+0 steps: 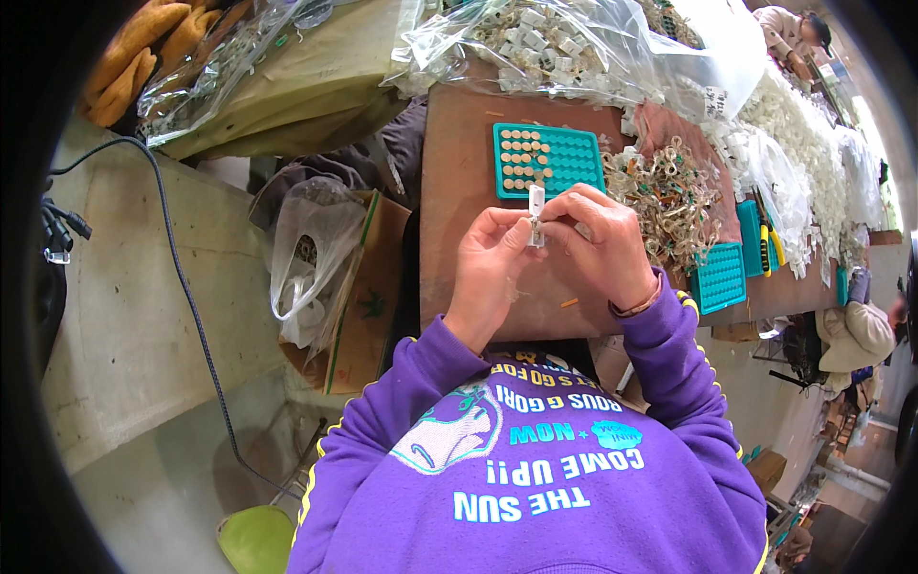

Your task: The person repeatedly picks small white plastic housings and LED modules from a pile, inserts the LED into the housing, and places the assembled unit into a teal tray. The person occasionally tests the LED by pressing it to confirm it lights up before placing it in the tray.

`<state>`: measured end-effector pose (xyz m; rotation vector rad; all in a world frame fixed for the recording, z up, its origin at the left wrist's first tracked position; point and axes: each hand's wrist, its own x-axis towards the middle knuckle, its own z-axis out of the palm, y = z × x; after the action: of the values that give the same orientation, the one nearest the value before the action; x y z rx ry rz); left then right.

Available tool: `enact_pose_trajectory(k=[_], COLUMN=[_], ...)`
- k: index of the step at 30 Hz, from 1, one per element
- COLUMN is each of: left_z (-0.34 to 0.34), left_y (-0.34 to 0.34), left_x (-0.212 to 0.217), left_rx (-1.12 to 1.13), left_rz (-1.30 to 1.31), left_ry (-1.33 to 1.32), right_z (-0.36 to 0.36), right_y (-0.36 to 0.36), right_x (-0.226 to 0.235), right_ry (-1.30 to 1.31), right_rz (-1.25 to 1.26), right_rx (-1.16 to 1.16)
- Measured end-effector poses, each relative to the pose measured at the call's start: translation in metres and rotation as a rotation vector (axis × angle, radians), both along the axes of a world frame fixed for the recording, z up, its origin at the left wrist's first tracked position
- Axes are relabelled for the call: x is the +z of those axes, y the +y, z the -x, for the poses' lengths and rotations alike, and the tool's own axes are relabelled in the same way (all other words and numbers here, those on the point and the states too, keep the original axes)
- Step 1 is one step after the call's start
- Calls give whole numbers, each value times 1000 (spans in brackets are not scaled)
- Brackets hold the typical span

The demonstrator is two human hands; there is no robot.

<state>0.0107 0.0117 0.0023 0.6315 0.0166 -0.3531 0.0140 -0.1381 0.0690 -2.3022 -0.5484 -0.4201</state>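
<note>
White plastic connector piece (536, 203) stands upright above the brown table (459, 143), pinched between my left hand (490, 260) and right hand (602, 244), close to my eyes for fine work. Teal tray (548, 158) waits just beyond, within reach.

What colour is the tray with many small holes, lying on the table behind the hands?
The tray is teal green, partly filled with tan round pieces; the head view shows it.

Two teal trays (564, 158), one white connector (536, 204)
</note>
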Motion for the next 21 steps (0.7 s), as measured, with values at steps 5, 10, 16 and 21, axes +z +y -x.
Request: enact_pose_trajectory(k=[5,10,16,21], left_z=[-1,-1,-2,2], left_y=[2,4,1,6], left_x=[0,-5,-3,-3], left_rx=[-16,16,-4,-164], left_rz=[-12,107,107,177], left_ry=[12,50,1,-11], right_z=[6,16,21,24], right_y=[4,16,21,15], right_x=[0,-19,-27,-5], right_ry=[8,-276,-327,396], right_rz=[52,100,15,-772], right_rx=[-52,-69,-118,-228])
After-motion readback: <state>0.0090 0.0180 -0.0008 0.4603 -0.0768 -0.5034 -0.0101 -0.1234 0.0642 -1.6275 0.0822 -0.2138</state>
